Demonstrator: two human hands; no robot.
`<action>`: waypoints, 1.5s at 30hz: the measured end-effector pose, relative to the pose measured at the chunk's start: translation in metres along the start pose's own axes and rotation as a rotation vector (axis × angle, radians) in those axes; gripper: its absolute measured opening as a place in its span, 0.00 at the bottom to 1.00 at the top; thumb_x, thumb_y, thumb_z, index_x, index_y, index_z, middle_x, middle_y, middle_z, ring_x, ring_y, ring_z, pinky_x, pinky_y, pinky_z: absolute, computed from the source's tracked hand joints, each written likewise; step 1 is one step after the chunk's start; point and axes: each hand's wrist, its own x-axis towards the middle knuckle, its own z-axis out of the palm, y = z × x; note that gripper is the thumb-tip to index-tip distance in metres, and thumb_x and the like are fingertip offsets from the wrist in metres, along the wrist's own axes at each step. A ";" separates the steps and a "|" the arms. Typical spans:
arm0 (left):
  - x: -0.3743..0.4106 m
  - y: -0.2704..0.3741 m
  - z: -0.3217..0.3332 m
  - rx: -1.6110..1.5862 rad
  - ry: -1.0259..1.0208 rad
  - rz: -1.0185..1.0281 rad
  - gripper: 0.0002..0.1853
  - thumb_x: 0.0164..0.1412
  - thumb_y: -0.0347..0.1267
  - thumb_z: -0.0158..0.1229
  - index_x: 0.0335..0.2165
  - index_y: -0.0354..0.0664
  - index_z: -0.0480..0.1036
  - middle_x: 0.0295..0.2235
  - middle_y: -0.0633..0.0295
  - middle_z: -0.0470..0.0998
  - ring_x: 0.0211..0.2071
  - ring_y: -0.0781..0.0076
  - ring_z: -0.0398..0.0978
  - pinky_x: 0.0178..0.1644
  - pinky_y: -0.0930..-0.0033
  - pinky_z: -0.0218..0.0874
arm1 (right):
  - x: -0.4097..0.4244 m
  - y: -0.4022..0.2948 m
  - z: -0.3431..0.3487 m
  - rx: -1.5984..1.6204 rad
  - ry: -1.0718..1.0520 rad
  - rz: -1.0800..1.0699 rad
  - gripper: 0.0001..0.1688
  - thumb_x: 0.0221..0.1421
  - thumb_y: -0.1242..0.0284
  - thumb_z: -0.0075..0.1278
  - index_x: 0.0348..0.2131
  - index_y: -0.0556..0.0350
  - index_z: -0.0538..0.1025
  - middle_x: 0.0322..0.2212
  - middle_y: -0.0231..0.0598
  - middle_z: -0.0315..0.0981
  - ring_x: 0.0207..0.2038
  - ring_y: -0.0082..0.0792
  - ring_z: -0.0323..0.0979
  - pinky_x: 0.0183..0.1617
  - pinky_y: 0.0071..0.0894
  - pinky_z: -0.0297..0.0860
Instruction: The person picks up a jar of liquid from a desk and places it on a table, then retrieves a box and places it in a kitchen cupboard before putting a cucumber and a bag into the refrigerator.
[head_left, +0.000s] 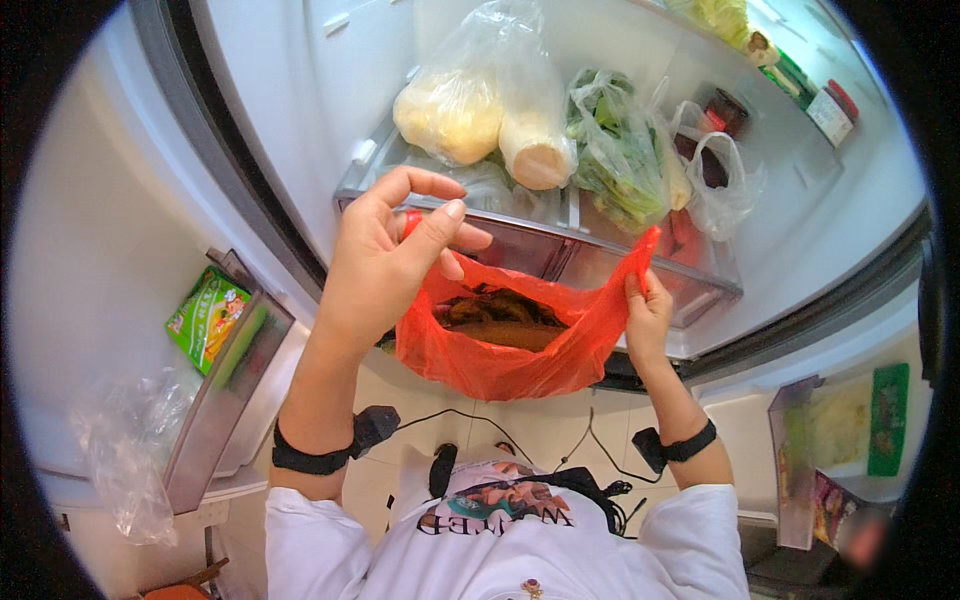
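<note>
Between my two hands hangs a red plastic bag (510, 375), its mouth open towards me, with dark brownish contents (510, 319) inside that I cannot identify. My right hand (649, 307) pinches one raised corner of the bag. My left hand (409, 240) is at the bag's other side, thumb and fingers curled, with a bit of red plastic showing between them; part of the bag's left side is hidden behind this hand. Just beyond, on a glass refrigerator shelf (465, 214), lie a pale root vegetable (536, 157) and yellowish produce (450, 120) in clear bags, beside bagged leafy greens (615, 165).
Refrigerator drawers (517, 244) sit under the shelf. A white plastic bag (724, 187) and a dark jar (724, 112) stand at its right. The left door bin (225, 405) holds a green packet (210, 319); the right door bin (795, 465) holds packages. Cables (457, 412) hang near my arms.
</note>
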 end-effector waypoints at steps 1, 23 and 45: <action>-0.002 -0.002 0.001 -0.021 -0.009 0.007 0.13 0.57 0.34 0.51 0.39 0.38 0.65 0.26 0.52 0.77 0.16 0.86 0.67 0.15 0.88 0.48 | -0.002 0.001 -0.002 0.062 -0.004 0.040 0.08 0.57 0.74 0.43 0.33 0.61 0.71 0.25 0.23 0.65 0.28 0.17 0.60 0.33 0.18 0.60; -0.008 0.016 0.016 -0.188 -0.048 0.055 0.25 0.53 0.31 0.51 0.48 0.32 0.55 0.33 0.45 0.75 0.18 0.89 0.64 0.18 0.91 0.51 | -0.012 -0.004 -0.014 0.248 0.128 0.231 0.08 0.55 0.79 0.38 0.35 0.59 0.70 0.29 0.31 0.67 0.32 0.22 0.65 0.38 0.21 0.63; -0.075 0.023 0.044 -0.415 -0.092 -0.273 0.32 0.48 0.26 0.49 0.50 0.30 0.46 0.34 0.30 0.71 0.17 0.82 0.64 0.30 0.81 0.60 | -0.108 0.003 0.086 0.337 -1.056 0.511 0.17 0.54 0.74 0.39 0.44 0.59 0.68 0.42 0.44 0.69 0.43 0.40 0.69 0.47 0.35 0.65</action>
